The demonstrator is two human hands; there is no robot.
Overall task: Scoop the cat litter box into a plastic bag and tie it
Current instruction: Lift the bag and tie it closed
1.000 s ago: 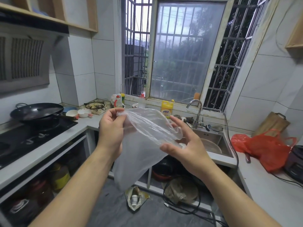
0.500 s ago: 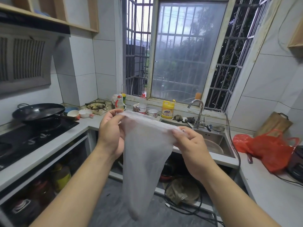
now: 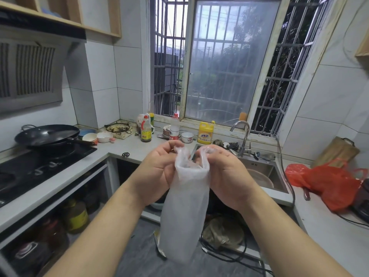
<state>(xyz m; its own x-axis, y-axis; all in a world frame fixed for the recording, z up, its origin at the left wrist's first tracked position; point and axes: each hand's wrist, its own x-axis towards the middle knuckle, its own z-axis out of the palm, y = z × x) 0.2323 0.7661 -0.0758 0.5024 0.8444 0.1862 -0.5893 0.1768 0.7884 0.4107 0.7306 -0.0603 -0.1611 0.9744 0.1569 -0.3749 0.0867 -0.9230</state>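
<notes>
two hands hold one clear plastic bag (image 3: 184,212) in front of the sink (image 3: 265,174), above the floor. left hand (image 3: 159,170), left of the sink, pinches the bag's left rim with curled fingers. right hand (image 3: 223,172) pinches the right rim likewise. red bag (image 3: 327,182) lies on the counter right of the sink.
</notes>
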